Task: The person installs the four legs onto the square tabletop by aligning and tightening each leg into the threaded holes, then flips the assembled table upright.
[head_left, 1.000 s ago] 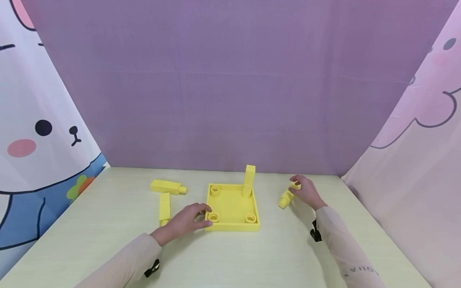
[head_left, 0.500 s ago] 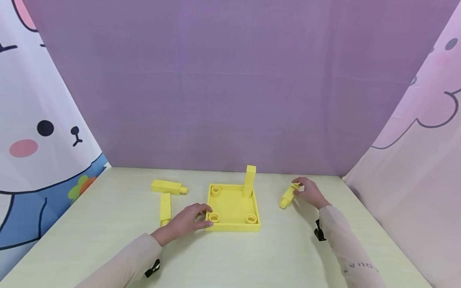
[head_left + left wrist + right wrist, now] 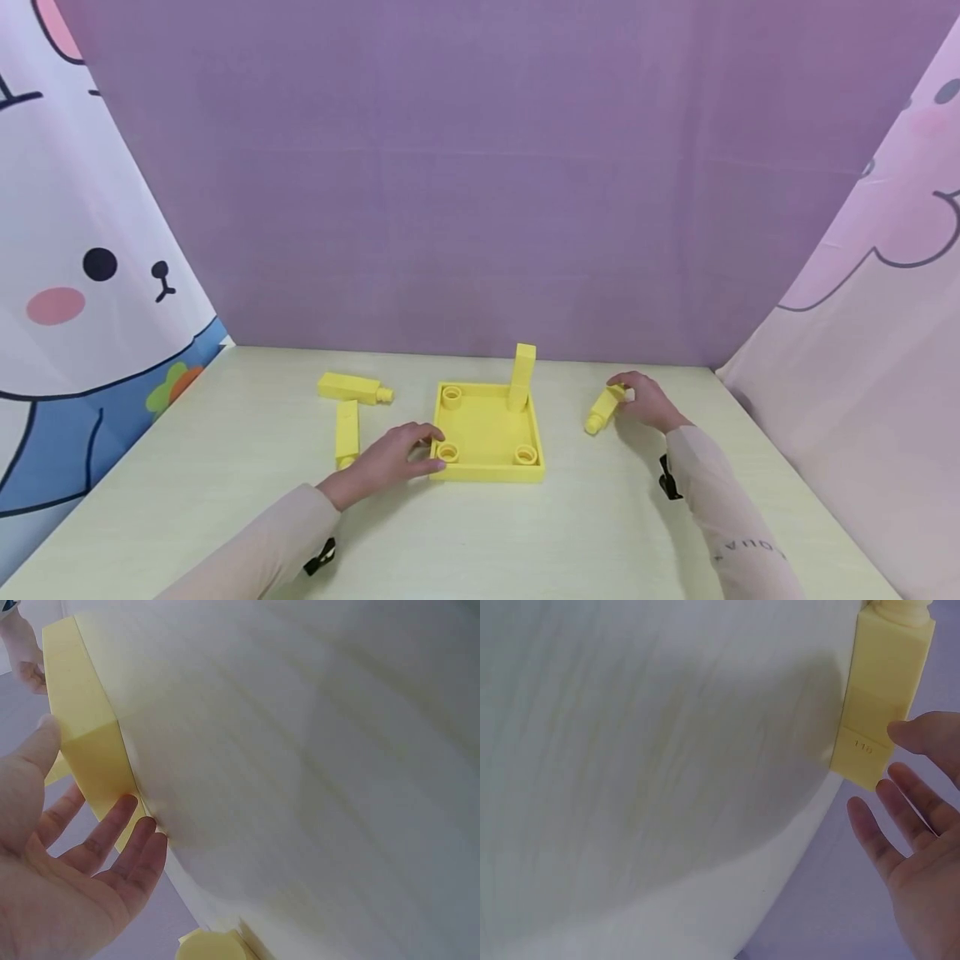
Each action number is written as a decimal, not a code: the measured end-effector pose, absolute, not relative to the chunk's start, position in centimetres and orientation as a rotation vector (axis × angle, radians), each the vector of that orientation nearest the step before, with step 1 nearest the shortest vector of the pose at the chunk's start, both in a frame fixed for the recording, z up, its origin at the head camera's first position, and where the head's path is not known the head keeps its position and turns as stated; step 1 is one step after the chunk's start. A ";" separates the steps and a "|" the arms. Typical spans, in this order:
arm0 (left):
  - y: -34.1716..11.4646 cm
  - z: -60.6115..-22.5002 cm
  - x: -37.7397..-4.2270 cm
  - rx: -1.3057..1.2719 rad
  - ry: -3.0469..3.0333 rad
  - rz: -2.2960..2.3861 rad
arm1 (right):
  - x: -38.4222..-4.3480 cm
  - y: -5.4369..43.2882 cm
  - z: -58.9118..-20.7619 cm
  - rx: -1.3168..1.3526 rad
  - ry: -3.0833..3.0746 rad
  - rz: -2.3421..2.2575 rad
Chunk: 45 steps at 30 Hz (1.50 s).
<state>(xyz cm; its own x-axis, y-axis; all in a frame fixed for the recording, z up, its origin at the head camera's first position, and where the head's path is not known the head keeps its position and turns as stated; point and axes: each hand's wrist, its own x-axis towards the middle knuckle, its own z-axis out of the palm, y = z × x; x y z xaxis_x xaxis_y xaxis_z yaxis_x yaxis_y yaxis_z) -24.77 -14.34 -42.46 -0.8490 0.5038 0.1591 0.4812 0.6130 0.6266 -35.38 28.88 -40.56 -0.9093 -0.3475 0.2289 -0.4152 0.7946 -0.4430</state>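
A square yellow tray (image 3: pixel 487 473) has raised walls and round sockets in three corners; a square-sided yellow post (image 3: pixel 522 375) stands upright at its far right corner. My left hand (image 3: pixel 392 458) holds the near left corner, thumb along the front wall and index finger at the left rim. Farther right lies another yellow post (image 3: pixel 604 408), its round stud pointing toward me. My right hand (image 3: pixel 649 402) pinches its far end, thumb on the side and index finger across the top; the other fingers extend past it. Embossed digits show on this post (image 3: pixel 877 682) in the right wrist view.
Two more yellow posts lie left of the tray: one sideways (image 3: pixel 351 387), the other (image 3: pixel 347 432) pointing toward me, its stud partly behind my left wrist. A purple cloth (image 3: pixel 480 183) hangs behind the pale table (image 3: pixel 510 542). Cartoon-printed cloths (image 3: pixel 97 375) flank both sides.
My right hand has shifted slightly right and toward me along the post, its fingers now lower at the far end. My left hand, the tray and the posts have stayed put.
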 end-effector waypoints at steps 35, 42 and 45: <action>-14.2 -42.4 -24.7 0.824 2.805 1.043 | -35.9 28.7 -40.7 0.639 -2.885 0.579; -14.2 -42.3 -24.7 0.823 2.807 1.044 | -36.0 28.7 -40.9 0.621 -2.887 0.571; -14.2 -42.3 -24.7 0.825 2.808 1.039 | -36.1 28.8 -41.1 0.626 -2.882 0.574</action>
<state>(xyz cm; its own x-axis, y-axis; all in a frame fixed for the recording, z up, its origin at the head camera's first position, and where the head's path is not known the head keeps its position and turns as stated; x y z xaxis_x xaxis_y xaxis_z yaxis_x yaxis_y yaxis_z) -24.70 -14.18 -42.30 -0.8581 0.4925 0.1453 0.4685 0.6351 0.6142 -36.07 28.81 -41.09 -0.9042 -0.3717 0.2103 -0.4239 0.8410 -0.3362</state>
